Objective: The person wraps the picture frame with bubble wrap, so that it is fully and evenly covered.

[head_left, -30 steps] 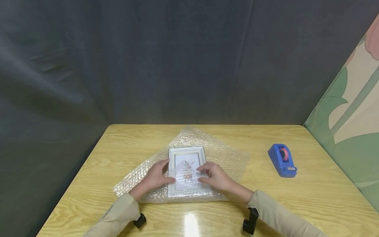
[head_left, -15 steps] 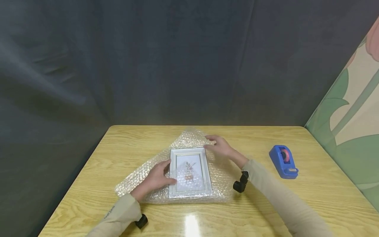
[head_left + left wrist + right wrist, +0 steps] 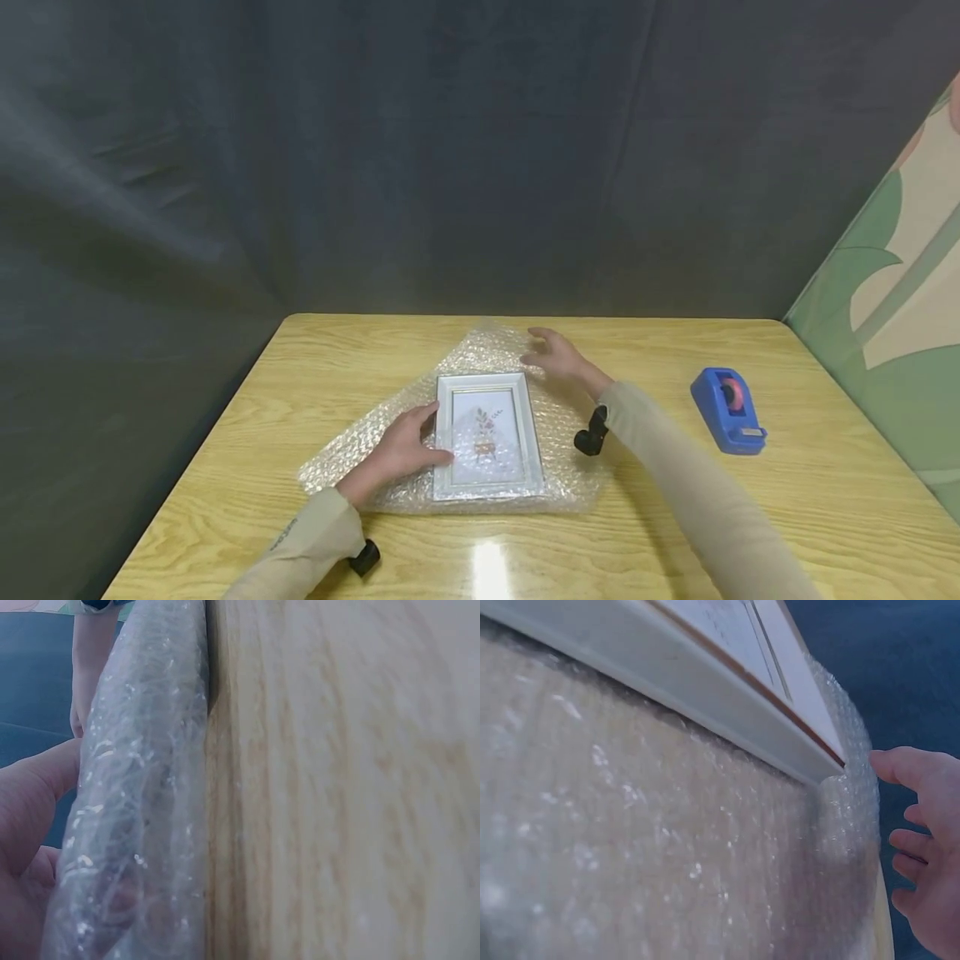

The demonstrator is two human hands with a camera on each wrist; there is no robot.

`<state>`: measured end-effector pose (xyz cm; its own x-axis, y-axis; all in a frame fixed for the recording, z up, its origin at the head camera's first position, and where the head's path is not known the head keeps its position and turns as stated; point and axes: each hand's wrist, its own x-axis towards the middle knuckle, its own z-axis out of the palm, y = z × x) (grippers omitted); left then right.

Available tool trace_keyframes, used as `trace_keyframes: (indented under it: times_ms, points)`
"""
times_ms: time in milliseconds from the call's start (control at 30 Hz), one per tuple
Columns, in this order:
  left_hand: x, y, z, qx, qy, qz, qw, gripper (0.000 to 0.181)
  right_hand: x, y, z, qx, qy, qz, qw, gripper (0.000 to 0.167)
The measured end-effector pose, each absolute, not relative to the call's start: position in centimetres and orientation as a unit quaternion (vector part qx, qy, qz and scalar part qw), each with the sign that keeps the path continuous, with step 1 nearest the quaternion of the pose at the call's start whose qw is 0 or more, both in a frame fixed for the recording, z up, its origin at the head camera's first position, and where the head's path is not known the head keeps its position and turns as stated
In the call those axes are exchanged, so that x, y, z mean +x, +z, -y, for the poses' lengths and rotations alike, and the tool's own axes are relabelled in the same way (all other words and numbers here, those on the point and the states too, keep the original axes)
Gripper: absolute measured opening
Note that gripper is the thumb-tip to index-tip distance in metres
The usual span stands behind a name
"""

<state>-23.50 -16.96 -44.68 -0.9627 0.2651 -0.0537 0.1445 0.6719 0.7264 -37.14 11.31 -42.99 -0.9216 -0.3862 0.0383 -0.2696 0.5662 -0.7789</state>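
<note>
A white picture frame [image 3: 489, 436] with a plant print lies face up on clear bubble wrap [image 3: 567, 435]. A film of wrap covers the frame's lower part. My left hand [image 3: 403, 442] rests at the frame's left side, thumb across its lower-left face and index finger at its edge; the other fingers are partly hidden. In the left wrist view, the left thumb [image 3: 37, 780] touches the wrap's thick folded edge [image 3: 139, 780]. Beyond the frame's top right corner, my right hand [image 3: 557, 353] hovers over the wrap, holding nothing. The right wrist view shows its fingers loosely bent.
A blue tape dispenser [image 3: 729, 411] with a pink roll stands on the right of the wooden table [image 3: 652, 346]. Dark cloth [image 3: 465, 158] hangs behind and to the left. A flower-patterned panel [image 3: 892, 333] borders the right side.
My right hand has left the frame's right side and moved up past its top right corner. The left hand has stayed at the frame's left edge. The view has shifted slightly.
</note>
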Motion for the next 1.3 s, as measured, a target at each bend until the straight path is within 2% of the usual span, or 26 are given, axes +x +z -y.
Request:
trace_keyframes:
  times_ms: [367, 600, 900, 1067, 1300]
  points:
    - [-23.4, -44.5, 16.7, 0.111, 0.404, -0.904, 0.088, 0.091, -38.7, -44.3, -10.4, -0.167, -0.424, -0.886, 0.08, 0.072]
    - [-23.5, -44.6, 16.4, 0.121, 0.403, -0.903, 0.092, 0.092, -38.8, -44.9, -10.9, -0.176, -0.407, -0.895, 0.043, 0.065]
    - [-23.1, -44.4, 16.5, 0.103, 0.397, -0.907, 0.094, 0.094, -38.3, -43.4, -10.4, -0.203, -0.445, -0.871, -0.044, 0.049]
    - [-23.0, -44.1, 16.7, 0.092, 0.402, -0.906, 0.096, 0.094, -37.4, -41.6, -9.1, -0.255, -0.437, -0.858, -0.092, 0.034]
    - [-23.1, -44.4, 16.9, 0.095, 0.398, -0.907, 0.096, 0.093, -35.9, -40.6, -7.8, -0.291, -0.428, -0.851, -0.091, 0.018]
